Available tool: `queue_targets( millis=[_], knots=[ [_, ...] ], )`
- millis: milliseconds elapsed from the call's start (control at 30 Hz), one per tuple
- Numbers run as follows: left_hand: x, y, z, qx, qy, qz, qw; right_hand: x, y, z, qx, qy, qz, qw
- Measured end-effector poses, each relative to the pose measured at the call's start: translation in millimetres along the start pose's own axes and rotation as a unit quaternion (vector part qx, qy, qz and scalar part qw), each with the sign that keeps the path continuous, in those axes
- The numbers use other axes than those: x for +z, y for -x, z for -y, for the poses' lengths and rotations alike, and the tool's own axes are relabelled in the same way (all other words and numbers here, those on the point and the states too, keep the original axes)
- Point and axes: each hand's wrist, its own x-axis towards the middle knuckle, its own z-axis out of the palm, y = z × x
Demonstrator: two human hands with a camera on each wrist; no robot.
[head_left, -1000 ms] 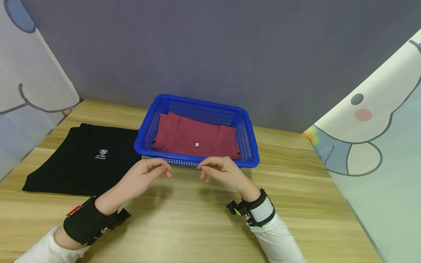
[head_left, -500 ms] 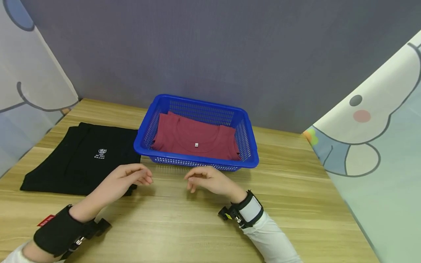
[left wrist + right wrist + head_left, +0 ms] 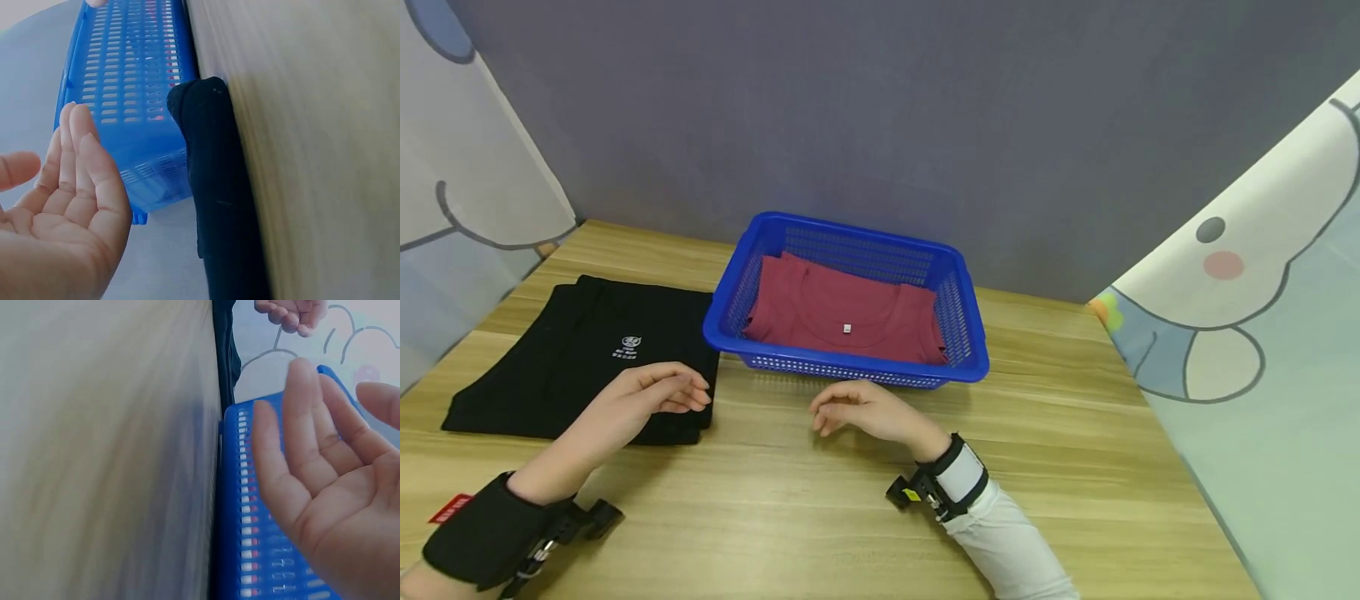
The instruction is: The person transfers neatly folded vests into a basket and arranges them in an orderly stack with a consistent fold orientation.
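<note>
Inside the blue plastic basket [image 3: 850,363] lies a folded dark red shirt [image 3: 850,300] with a small white label at its collar. To the basket's left, a folded black garment [image 3: 580,358] with a white print lies flat on the table. My left hand [image 3: 640,398] hovers over the near right part of the black garment, fingers loosely bent and nothing in them; the left wrist view shows its palm [image 3: 69,219] apart from the cloth. In front of the basket's near side is my right hand [image 3: 872,411], relaxed and holding nothing, its palm [image 3: 350,481] showing in the right wrist view.
The wooden table [image 3: 760,517] runs up to a grey wall [image 3: 880,108] behind the basket. Cartoon-printed sheets [image 3: 1232,292] stand along the left and right sides. Each wrist wears a black strap with a small camera [image 3: 917,492].
Both hands have drawn away from the basket's near rim. My left hand has moved left over the black garment; my right hand has shifted slightly left and nearer to me. The basket stays put.
</note>
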Motion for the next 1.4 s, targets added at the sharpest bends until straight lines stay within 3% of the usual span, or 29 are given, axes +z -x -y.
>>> queue_targets(
  millis=[167, 333, 467, 633, 867, 1200, 1300, 1400],
  knots=[
    [-7.1, 1.1, 5.2, 0.002, -0.002, -0.003, 1.0, 8, -9.8, 1, 0.016, -0.008, 0.008, 0.9998],
    [-17.4, 1.0, 13.3, 0.015, 0.029, 0.011, 0.9994, 18, -23.7, 3, 0.033, -0.026, 0.006, 0.9991],
    [-27.4, 1.8, 19.0, 0.006, 0.039, 0.017, 0.9991, 27, -36.8, 5, 0.049, -0.048, 0.003, 0.9976],
    [-36.9, 1.2, 23.6, -0.014, 0.009, -0.001, 0.9999, 36, -49.3, 10, 0.069, -0.055, 0.0, 0.9961],
    [-51.5, 0.4, 29.8, -0.05, -0.099, -0.016, 0.9937, 46, -61.5, 13, 0.076, -0.062, -0.022, 0.9949],
    [-85.4, 6.5, 44.3, -0.063, -0.117, -0.059, 0.9893, 62, -74.6, 18, 0.072, -0.022, -0.049, 0.996],
    [-100.1, 9.4, 58.7, -0.058, -0.111, -0.077, 0.9891, 67, -79.0, 21, 0.077, -0.006, -0.051, 0.9957],
    [-121.8, 13.2, 83.9, -0.08, -0.126, -0.098, 0.9839, 69, -83.2, 23, 0.08, 0.008, -0.05, 0.9955]
  ],
)
